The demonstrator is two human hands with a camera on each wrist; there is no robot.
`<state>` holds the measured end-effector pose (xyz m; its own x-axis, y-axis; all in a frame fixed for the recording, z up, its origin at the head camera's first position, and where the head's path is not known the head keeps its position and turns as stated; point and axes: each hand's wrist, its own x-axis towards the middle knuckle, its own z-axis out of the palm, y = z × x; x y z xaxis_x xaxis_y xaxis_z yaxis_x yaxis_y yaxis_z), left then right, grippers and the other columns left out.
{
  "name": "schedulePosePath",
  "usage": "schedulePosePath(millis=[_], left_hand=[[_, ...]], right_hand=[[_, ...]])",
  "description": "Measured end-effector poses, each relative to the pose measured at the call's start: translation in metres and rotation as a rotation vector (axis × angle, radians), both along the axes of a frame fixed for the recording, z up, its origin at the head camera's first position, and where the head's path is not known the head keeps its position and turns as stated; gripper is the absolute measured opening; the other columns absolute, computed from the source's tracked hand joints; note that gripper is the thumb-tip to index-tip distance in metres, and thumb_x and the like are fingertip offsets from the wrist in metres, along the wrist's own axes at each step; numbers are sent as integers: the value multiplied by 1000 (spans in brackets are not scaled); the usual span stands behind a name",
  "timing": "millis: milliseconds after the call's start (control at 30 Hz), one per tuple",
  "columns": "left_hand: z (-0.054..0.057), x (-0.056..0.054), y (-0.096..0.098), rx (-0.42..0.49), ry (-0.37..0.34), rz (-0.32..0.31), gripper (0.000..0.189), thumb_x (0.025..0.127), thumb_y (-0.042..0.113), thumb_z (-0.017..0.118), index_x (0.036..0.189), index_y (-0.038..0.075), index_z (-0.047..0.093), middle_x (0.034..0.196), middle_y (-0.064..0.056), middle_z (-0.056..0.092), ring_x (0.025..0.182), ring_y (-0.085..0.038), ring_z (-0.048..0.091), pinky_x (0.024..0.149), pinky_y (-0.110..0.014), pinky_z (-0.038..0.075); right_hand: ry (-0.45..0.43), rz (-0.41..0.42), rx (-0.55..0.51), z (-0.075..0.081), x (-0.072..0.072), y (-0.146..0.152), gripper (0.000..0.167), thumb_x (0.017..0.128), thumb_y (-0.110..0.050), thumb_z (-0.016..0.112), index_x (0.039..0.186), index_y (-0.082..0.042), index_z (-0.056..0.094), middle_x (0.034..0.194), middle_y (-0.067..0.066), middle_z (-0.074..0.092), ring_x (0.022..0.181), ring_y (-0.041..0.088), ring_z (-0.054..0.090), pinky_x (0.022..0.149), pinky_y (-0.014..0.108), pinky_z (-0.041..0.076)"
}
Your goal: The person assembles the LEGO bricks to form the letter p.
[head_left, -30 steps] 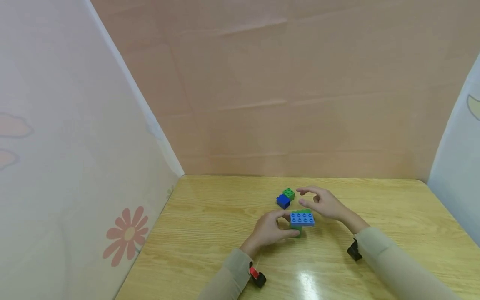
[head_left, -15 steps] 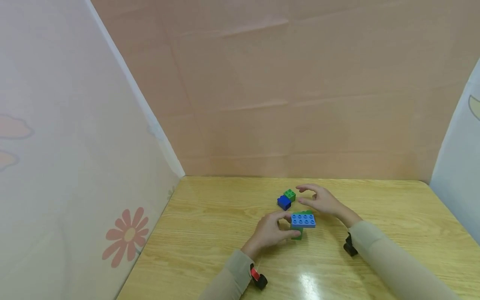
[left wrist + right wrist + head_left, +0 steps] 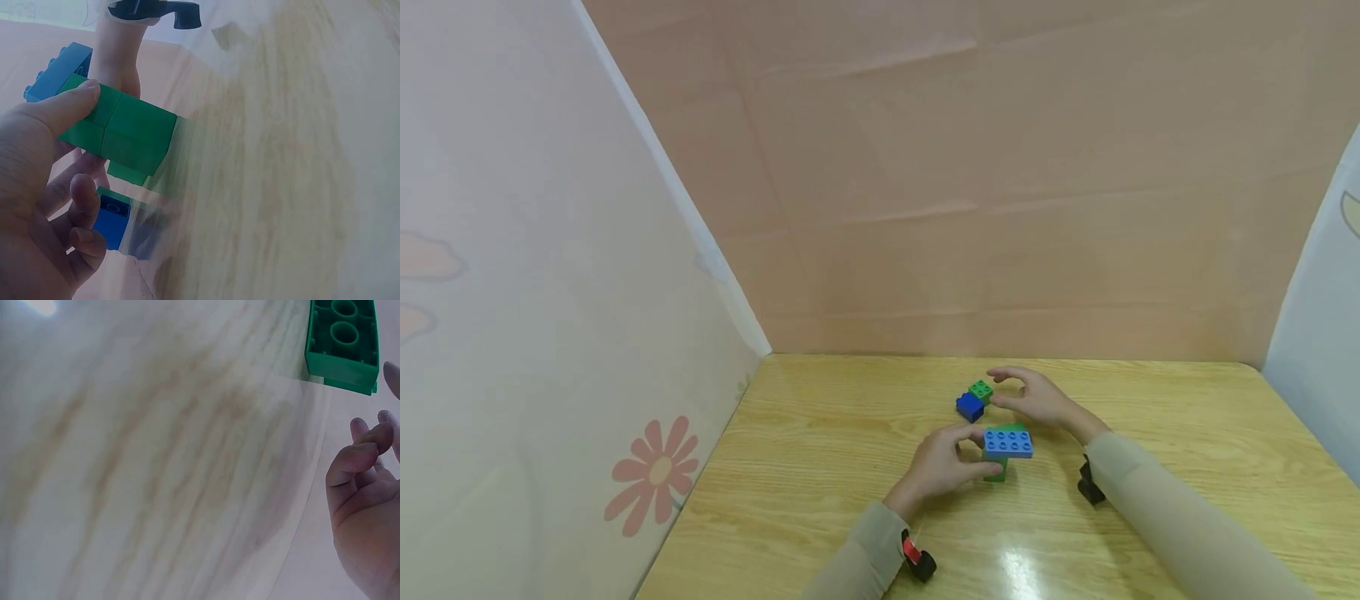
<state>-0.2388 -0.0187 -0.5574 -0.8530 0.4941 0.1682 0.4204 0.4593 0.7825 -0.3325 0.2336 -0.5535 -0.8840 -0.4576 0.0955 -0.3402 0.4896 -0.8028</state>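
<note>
My left hand [image 3: 942, 461] grips a stack of green bricks [image 3: 996, 469] between thumb and fingers. On top of that stack is a light blue eight-stud brick [image 3: 1008, 444]. In the left wrist view, the thumb lies across the green bricks [image 3: 134, 128], beside the light blue brick [image 3: 59, 72]. A small green brick [image 3: 981, 389] and a dark blue brick [image 3: 970, 407] sit close together on the table beyond it. My right hand [image 3: 1033, 395] hovers just right of these, fingers loosely bent, holding nothing. The right wrist view shows a green brick's hollow underside [image 3: 344, 347] above the right hand [image 3: 365, 494].
The wooden table [image 3: 820, 467] has a light wood grain. A brownish sheet [image 3: 1000, 208] rises behind its far edge, and a pale panel with flower prints [image 3: 550, 292] stands at the left. A black wrist camera [image 3: 920, 563] is strapped to the left wrist.
My right hand has moved slightly left, closer to the small green and dark blue bricks. The left hand keeps its grip on the stack, almost still.
</note>
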Motion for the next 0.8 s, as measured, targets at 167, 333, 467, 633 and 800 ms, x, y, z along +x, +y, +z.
schedulePosePath(millis=[167, 333, 467, 633, 800], left_hand=[[1, 1, 1, 1, -7, 3, 28, 87, 41, 86, 110, 31, 73, 101, 23, 64, 59, -3, 50, 50, -21, 42], [4, 3, 1, 2, -24, 7, 28, 86, 41, 86, 110, 31, 73, 101, 23, 64, 58, -3, 49, 50, -20, 40], [5, 3, 1, 5, -34, 6, 28, 86, 40, 86, 110, 31, 73, 101, 23, 64, 58, -2, 50, 50, -20, 41], [5, 4, 2, 4, -33, 1, 28, 87, 40, 86, 110, 30, 74, 101, 23, 64, 57, -2, 50, 49, -20, 41], [5, 3, 3, 6, -35, 1, 28, 87, 40, 86, 109, 30, 74, 101, 23, 64, 56, -2, 49, 48, -20, 41]], right_hand=[[-33, -2, 28, 1, -5, -4, 60, 99, -30, 74, 151, -7, 51, 144, 19, 55, 138, 48, 44, 103, 71, 40], [-64, 16, 42, 2, -8, -7, 62, 99, -24, 74, 153, -8, 49, 151, 18, 50, 130, 48, 53, 101, 65, 45], [-83, 51, 50, 1, -12, -8, 62, 99, -19, 74, 154, -8, 48, 154, 18, 47, 104, 28, 67, 89, 46, 51], [-136, 86, 27, -1, -14, -9, 60, 100, -15, 72, 154, -7, 47, 159, 21, 39, 60, 9, 50, 60, 28, 48], [-125, 83, 31, -1, -13, -10, 55, 100, -17, 72, 151, -6, 51, 158, 23, 40, 79, 24, 66, 70, 36, 56]])
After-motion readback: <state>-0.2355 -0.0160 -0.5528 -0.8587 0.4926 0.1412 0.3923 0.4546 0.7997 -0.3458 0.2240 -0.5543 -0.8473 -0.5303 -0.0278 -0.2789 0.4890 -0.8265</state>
